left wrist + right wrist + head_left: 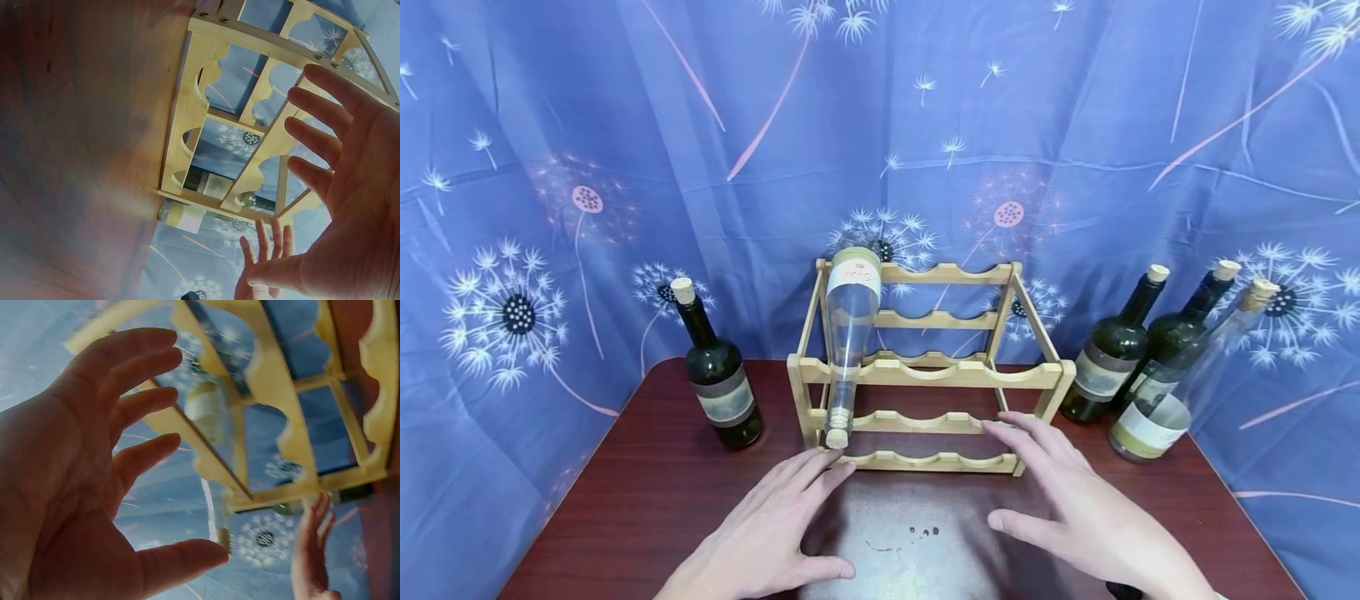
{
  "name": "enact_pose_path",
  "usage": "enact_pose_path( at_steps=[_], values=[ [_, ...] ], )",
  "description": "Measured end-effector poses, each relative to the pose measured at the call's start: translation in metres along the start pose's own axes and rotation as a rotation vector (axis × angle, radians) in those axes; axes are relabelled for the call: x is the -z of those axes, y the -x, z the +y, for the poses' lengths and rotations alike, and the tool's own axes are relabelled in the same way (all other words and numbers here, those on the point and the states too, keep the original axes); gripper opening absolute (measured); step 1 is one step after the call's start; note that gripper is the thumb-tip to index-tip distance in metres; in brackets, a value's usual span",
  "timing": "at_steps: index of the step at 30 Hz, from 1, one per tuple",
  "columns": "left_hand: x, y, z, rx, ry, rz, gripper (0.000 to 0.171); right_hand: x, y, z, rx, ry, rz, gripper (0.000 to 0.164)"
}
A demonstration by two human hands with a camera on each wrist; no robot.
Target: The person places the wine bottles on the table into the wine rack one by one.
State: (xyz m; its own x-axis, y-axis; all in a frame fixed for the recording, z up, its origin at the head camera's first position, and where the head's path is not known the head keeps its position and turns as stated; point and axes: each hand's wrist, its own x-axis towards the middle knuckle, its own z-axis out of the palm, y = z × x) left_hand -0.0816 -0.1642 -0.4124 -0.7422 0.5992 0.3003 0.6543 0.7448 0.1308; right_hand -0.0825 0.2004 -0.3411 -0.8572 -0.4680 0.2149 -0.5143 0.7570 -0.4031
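A wooden wine rack (955,377) stands on the table, with one clear corked bottle (852,321) lying in its top left place, cork toward me. My left hand (775,525) hovers in front of the rack's lower left, its fingertips just under that cork in the head view. Its fingers spread, holding nothing, in the left wrist view. My right hand (1075,508) is before the rack's right side, thumb apart from the fingers. In the right wrist view its palm (69,462) faces the rack with nothing in it.
A dark green corked bottle (715,371) stands left of the rack. To the right stand two more dark bottles and a clear bottle (1157,425) with a white label. Behind hangs a blue dandelion-print curtain (925,125). Small dark marks (925,531) show on the table (602,508).
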Motion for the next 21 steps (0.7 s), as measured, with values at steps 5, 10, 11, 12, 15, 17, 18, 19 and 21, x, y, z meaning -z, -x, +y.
enact_pose_path(
  at_steps=[5, 10, 11, 12, 15, 17, 18, 19, 21],
  values=[
    [0.0, 0.001, 0.001, 0.01, 0.008, -0.015, 0.1, 0.019, 0.006, 0.009, -0.023, 0.034, 0.018, 0.076],
    [0.0, 0.0, 0.001, 0.01, 0.015, -0.018, 0.1, 0.034, 0.01, 0.017, -0.021, 0.036, 0.076, 0.072],
    [0.0, 0.0, 0.002, 0.009, 0.016, -0.019, 0.1, 0.037, 0.011, 0.019, -0.027, 0.03, 0.085, 0.071],
    [0.0, 0.0, 0.002, 0.007, 0.017, -0.017, 0.1, 0.04, 0.011, 0.021, -0.034, 0.027, 0.092, 0.071],
    [-0.001, 0.0, 0.001, -0.001, 0.019, -0.015, 0.1, 0.047, 0.012, 0.028, -0.057, 0.019, 0.103, 0.07],
    [-0.001, 0.0, 0.001, -0.007, 0.021, -0.012, 0.099, 0.05, 0.012, 0.034, -0.073, 0.009, 0.125, 0.07],
    [-0.001, 0.0, 0.001, -0.011, 0.023, -0.01, 0.099, 0.051, 0.012, 0.037, -0.086, 0.008, 0.133, 0.069],
    [-0.001, 0.0, 0.001, -0.015, 0.023, -0.009, 0.099, 0.053, 0.012, 0.04, -0.096, 0.007, 0.142, 0.069],
    [-0.001, 0.0, 0.001, -0.02, 0.023, -0.005, 0.099, 0.055, 0.011, 0.047, -0.124, 0.007, 0.17, 0.069]
  ],
)
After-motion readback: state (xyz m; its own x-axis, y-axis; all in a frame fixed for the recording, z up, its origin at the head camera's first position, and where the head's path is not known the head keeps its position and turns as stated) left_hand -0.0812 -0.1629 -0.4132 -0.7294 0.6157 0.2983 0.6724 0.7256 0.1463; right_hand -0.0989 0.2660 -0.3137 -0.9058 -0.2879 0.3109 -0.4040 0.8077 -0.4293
